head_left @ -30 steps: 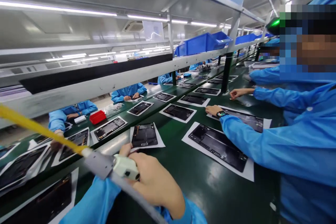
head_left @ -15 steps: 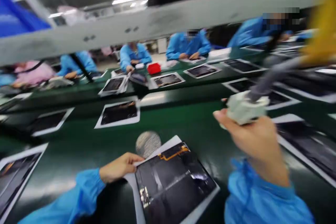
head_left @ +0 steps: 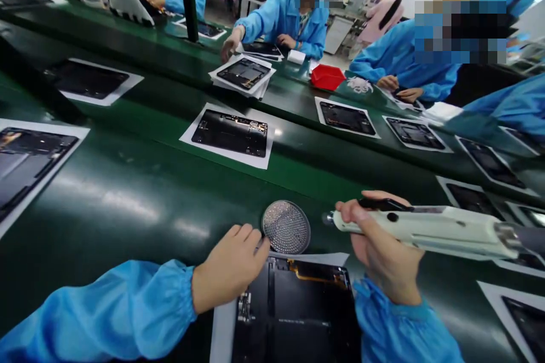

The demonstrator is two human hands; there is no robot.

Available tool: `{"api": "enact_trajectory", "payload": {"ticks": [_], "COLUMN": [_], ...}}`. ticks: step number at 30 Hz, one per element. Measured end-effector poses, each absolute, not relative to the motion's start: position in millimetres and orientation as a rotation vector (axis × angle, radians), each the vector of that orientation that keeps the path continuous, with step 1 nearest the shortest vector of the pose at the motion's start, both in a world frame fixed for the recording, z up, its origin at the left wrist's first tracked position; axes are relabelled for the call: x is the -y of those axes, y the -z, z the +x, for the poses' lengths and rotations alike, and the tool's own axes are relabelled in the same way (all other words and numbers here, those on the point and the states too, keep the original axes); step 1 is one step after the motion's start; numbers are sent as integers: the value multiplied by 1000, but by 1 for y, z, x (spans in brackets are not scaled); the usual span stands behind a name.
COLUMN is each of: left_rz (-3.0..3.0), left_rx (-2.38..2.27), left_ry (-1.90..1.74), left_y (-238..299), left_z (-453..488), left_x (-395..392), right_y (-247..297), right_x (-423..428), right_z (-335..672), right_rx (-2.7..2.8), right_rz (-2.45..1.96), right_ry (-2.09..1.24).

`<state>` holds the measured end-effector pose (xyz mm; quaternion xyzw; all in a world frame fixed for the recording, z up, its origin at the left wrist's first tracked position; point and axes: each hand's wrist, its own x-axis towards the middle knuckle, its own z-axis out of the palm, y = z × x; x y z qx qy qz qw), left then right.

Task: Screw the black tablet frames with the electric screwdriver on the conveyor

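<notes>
In my right hand [head_left: 383, 244] I grip a pale electric screwdriver [head_left: 434, 229] lying nearly level, its tip pointing left and a cable at its rear. My left hand [head_left: 232, 264] is closed, its fingers curled at the left edge of a round dimpled dish [head_left: 286, 228]. Whether the fingertips pinch anything is hidden. Below the dish, an opened black tablet [head_left: 298, 317] lies on a white sheet [head_left: 222, 329]. An orange flex cable [head_left: 315, 273] runs along its top, and small metal parts sit at its left side.
More opened tablets [head_left: 232, 133] rest on white sheets along the green work surface [head_left: 149, 181]. Co-workers in blue sit across the line, one reaching toward a stack of tablets [head_left: 243, 74]. A red bin [head_left: 327, 76] stands there. A dark post [head_left: 187, 0] rises at the back.
My view has turned. My left hand has left the sheet's edge and moved to the dish. The screwdriver has swung from pointing away to lying level. The tablet now lies straighter.
</notes>
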<state>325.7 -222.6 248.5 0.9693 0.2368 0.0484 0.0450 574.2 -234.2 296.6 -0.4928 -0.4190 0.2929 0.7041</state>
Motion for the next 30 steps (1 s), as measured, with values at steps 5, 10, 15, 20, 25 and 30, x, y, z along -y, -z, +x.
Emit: {"api": "enact_trajectory", "payload": {"ticks": [5,10,15,20,25,30], "left_rz": [3021,2992,2930,2940,2951,2951], "left_rx": [-573,-521,-510,-544,-571,-564], "left_ry": [-536,-664,-837,-743,-611,-571], "left_y": [-231,-223,-225,-225,-223,-224], "left_z": [334,336,337,337,336,337], "left_x": [229,232,233,235,234,233], "right_y": [-283,-275,-273,-268,-266,-266], "right_x": [211,205,203,203,202,201], "right_z": [551,549,547,547,547,546], "right_rx": [935,961,980,967,973,967], "right_rz": [-1072,-1148,-1148,-1098,-1113,-1124], "right_ry": [-682,-711,-723,-801,-790,-773]}}
